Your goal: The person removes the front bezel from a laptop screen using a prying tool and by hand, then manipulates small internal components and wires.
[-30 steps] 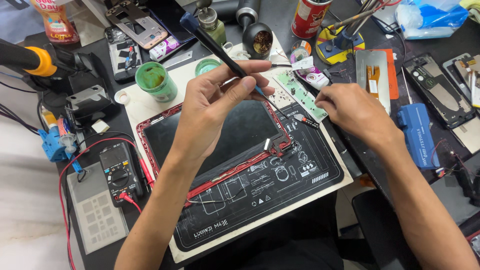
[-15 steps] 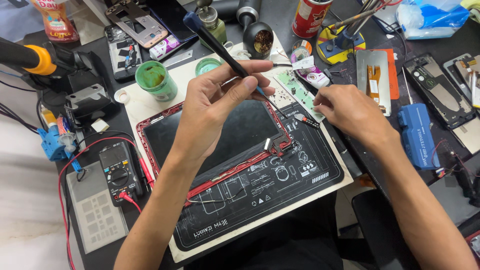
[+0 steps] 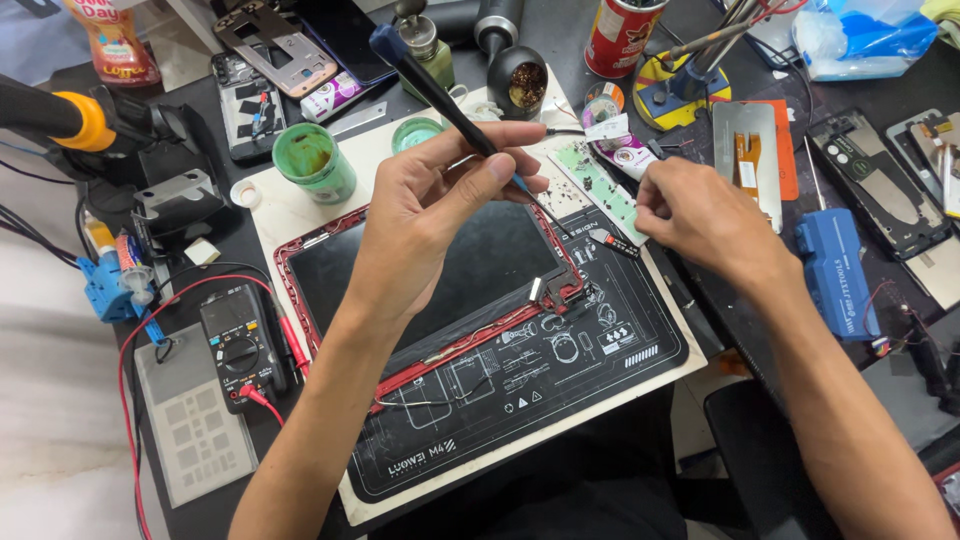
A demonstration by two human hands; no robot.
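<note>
Just beyond the far right corner of the red-framed tablet, we hold the small green circuit board on the work mat. Our left hand is clenched around a black soldering iron, its tip coming down near the board's near end, close to the tablet's corner. Our right hand, right of the tablet, is closed at the board's right edge; what exactly its fingers pinch we cannot tell.

We judge the chief risk to be the hot tip slipping off the board and touching the tablet's dark screen or the red wire along its frame, since both lie just beside the point. A shaky right-hand grip could let the board shift under the tip.

Behind the tablet stand a green cup and a dark tip-cleaner pot, near enough to the iron's handle to be knocked. Left of the tablet lies a multimeter, its red lead curling along the tablet's edge. Well to the tablet's right on the table sits a blue tool block.
</note>
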